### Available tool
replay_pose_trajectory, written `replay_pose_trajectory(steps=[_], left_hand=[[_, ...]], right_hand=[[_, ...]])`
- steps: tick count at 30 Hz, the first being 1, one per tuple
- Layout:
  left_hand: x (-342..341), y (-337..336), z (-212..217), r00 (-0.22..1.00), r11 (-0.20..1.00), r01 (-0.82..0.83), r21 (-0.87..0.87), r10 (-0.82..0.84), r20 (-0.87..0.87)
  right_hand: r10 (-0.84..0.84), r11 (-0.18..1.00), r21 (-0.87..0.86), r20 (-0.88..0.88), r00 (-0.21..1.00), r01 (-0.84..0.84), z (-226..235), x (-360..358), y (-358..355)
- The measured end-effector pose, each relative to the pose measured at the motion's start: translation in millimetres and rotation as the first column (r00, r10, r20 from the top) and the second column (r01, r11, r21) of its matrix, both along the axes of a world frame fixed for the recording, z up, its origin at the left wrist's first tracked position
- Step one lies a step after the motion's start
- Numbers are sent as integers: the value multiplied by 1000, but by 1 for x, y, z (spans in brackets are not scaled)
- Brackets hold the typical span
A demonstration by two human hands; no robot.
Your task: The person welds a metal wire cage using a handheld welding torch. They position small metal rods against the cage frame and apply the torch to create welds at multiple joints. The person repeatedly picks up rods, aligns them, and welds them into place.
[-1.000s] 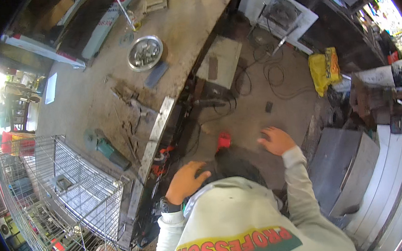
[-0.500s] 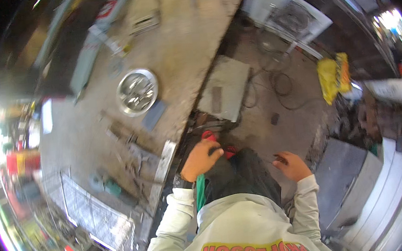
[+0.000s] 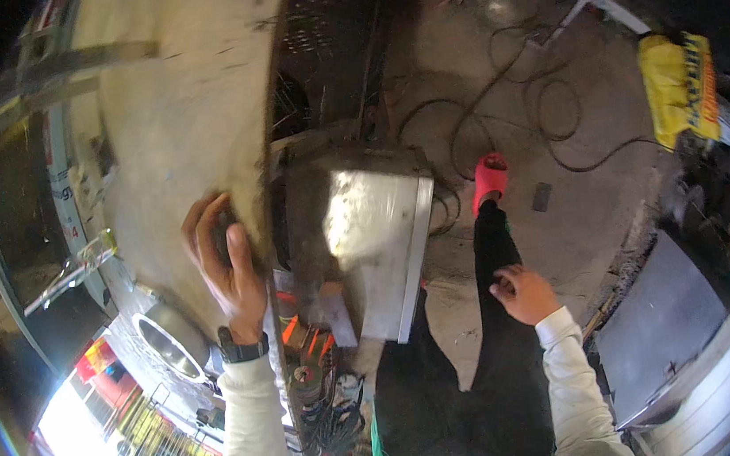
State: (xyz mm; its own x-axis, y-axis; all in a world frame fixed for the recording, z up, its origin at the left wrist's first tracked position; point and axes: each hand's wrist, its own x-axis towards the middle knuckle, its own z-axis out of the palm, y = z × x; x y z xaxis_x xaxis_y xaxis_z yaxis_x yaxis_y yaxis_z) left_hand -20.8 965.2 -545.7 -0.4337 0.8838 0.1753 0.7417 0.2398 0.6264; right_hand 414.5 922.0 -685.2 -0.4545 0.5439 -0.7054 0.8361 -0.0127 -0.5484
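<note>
My left hand [image 3: 232, 273] reaches over the edge of the worn workbench [image 3: 184, 113], its fingers and thumb spread apart. The gap between thumb and fingers is dark, and no held thing can be made out there. Whether the fingertips touch the bench top is unclear. My right hand [image 3: 528, 295] hangs loosely above my right leg with its fingers slightly bent and nothing visible in them. Nearest to the left wrist is a round metal bowl [image 3: 170, 345] on the bench. A pale metal-edged box or panel [image 3: 384, 235] stands right of the bench edge.
Dark cable [image 3: 462, 133] loops across the floor ahead of my red shoe [image 3: 490, 184]. A small dark flat rectangle [image 3: 541, 197] lies beside it. A yellow bag [image 3: 680, 92] stands far right, above a grey panel [image 3: 660, 322]. Tools with orange parts [image 3: 319, 344] lie low beside the bench.
The view has swung and moved forward along the bench. My left hand has gone from beside my body to over the bench edge. The bowl now appears lower and further left.
</note>
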Motion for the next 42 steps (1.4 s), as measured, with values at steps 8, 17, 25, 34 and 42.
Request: replay_pose_trajectory(steps=[8,17,25,34,42], left_hand=[[10,11,-15,908,964,-38,-264,-77,-411],[6,-6,-20,911,951,-110,-288,-19,-411],[12,-9,-8,903,935,-111,-338,-47,-426],[5,-9,-18,911,944,-83,-318,-57,-408],[-1,-11,-17,910,946,-67,-318,-73,-409]], right_hand=[[9,1000,20,-158,987,-6,-184,19,147],[-107,994,-39,-382,918,100,-250,-192,285],[75,997,19,-565,821,-78,-197,-369,296],[26,995,94,-570,821,33,-203,-439,285],[173,969,241,-528,832,-48,-173,-434,272]])
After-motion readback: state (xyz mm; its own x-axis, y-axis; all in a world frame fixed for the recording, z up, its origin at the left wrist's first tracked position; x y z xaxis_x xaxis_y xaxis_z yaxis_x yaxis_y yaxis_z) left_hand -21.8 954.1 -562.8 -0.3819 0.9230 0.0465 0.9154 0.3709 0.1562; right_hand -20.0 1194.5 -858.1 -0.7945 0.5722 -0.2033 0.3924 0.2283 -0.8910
